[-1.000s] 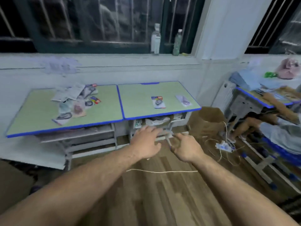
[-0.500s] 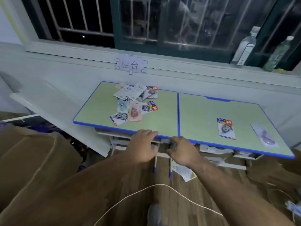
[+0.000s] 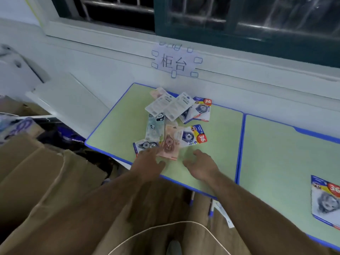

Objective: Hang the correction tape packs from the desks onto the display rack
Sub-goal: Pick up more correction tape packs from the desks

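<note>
Left hand (image 3: 149,165), fingers straight and empty, reaches the near cards of the overlapping pile of carded correction tape packs (image 3: 173,122) on the green, blue-edged bench (image 3: 114,137). The right hand (image 3: 201,167) is spread and empty beside it (glossy cards!), so a hasty scoop could shove some off the edge.

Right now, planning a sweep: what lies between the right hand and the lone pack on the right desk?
Between the right hand and that correction tape pack, head view shows only bare green desktop and the desks' blue edging.
</note>
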Tool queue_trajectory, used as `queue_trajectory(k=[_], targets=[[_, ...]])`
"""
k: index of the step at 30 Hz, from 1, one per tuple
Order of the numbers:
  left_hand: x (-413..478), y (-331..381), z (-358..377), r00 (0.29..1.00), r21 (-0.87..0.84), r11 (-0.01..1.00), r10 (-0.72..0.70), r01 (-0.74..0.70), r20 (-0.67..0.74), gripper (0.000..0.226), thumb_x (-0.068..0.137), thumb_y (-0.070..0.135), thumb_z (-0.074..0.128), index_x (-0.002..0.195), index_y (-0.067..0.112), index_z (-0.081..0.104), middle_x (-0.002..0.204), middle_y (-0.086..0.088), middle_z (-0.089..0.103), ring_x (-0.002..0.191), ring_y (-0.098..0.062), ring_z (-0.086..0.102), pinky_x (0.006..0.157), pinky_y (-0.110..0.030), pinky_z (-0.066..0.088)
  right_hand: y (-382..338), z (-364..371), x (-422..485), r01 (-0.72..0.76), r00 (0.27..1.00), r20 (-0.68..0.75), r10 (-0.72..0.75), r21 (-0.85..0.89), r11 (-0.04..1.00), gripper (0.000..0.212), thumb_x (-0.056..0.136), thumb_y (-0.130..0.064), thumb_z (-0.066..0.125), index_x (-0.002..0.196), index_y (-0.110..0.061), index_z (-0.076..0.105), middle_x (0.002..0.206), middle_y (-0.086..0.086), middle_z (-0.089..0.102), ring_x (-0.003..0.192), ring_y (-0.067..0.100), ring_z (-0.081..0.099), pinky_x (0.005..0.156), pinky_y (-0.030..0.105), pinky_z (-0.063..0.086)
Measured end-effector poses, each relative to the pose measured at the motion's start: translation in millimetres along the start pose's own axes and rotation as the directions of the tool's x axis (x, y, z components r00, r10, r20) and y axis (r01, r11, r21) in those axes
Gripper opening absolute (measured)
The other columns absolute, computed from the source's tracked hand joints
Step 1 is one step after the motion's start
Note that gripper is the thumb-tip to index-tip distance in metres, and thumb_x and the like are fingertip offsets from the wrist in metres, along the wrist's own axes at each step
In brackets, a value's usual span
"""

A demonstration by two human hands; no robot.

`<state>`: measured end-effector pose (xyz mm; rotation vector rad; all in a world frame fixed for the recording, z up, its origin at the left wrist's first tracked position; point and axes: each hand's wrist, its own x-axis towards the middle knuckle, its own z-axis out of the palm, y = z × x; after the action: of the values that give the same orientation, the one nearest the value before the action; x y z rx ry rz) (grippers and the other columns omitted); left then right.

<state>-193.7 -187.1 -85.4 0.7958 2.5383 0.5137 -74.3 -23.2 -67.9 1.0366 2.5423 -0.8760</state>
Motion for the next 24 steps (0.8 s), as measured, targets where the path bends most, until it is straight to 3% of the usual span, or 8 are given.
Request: queue_trajectory(k=[2,6,8,11,14,20,24], targets=[[19,-7,-2,0.998,-0.027,0.998,-0.066,0.065,-0.02,0.053,0.094,0.037,0.064,0.14,0.012,0.054,0.14,-0.013,0.058,0.128,-0.033,0.053,0.101,-0.038,0.045,-12,3,27,-0.092,0.995,-0.037,0.095,0.063,0.994,0.041,0.096,-0.036,0.053,0.134,-0.02,0.055,0.137,0.012,0.057,0.123,0.036,0.055,0.101,0.037,0.047],[64,-24,-3,0.972,-0.095,0.969,-0.233,0.23,-0.027,0.058,0.094,0.047,0.058,0.137,0.009,0.051,0.138,-0.017,0.054,0.129,-0.037,0.045,0.106,-0.045,0.043,-20,10,76,-0.22,0.962,-0.133,0.238,0.134,0.966,0.127,0.057,-0.093,0.052,0.158,-0.024,0.018,0.163,0.016,0.019,0.145,0.041,0.026,0.114,0.051,0.033],[85,-34,-3,0.954,-0.083,0.951,-0.3,0.297,-0.023,0.069,0.091,0.056,0.057,0.139,0.008,0.046,0.143,-0.019,0.048,0.134,-0.039,0.039,0.111,-0.05,0.04,-23,13,95,-0.285,0.948,-0.115,0.296,0.105,0.953,0.143,0.053,-0.099,0.052,0.162,-0.022,0.001,0.169,0.013,-0.002,0.15,0.044,0.013,0.114,0.062,0.031],[107,-39,-2,0.94,0.032,0.94,-0.338,0.34,-0.051,0.09,0.086,0.076,0.054,0.146,0.012,0.039,0.149,-0.016,0.04,0.139,-0.037,0.033,0.109,-0.052,0.041,-33,15,116,-0.331,0.936,-0.114,0.334,0.05,0.942,0.151,0.05,-0.101,0.056,0.161,-0.025,-0.012,0.169,0.014,-0.011,0.152,0.049,0.0,0.106,0.079,0.025],[124,-35,-3,0.939,0.165,0.924,-0.335,0.345,-0.082,0.105,0.079,0.087,0.049,0.151,0.012,0.033,0.15,-0.018,0.036,0.137,-0.038,0.033,0.103,-0.055,0.042,-38,20,130,-0.374,0.924,-0.087,0.372,-0.009,0.928,0.156,0.046,-0.101,0.061,0.16,-0.026,-0.016,0.169,0.019,-0.009,0.151,0.052,-0.004,0.103,0.083,0.024],[142,-35,1,0.945,0.055,0.944,-0.323,0.326,-0.059,0.103,0.077,0.07,0.067,0.148,0.006,0.029,0.144,-0.015,0.039,0.134,-0.036,0.039,0.101,-0.054,0.045,-30,14,146,-0.397,0.913,-0.124,0.388,-0.059,0.916,0.159,0.048,-0.093,0.071,0.16,-0.022,-0.016,0.16,0.026,0.014,0.146,0.053,0.013,0.108,0.072,0.028],[147,-38,9,0.95,-0.083,0.95,-0.307,0.302,-0.056,0.08,0.077,0.054,0.071,0.135,0.007,0.043,0.131,-0.013,0.055,0.121,-0.033,0.054,0.099,-0.044,0.048,-27,6,149,-0.394,0.914,-0.121,0.388,-0.036,0.918,0.153,0.052,-0.084,0.079,0.16,-0.021,-0.01,0.157,0.023,0.017,0.145,0.05,0.019,0.108,0.066,0.033]])
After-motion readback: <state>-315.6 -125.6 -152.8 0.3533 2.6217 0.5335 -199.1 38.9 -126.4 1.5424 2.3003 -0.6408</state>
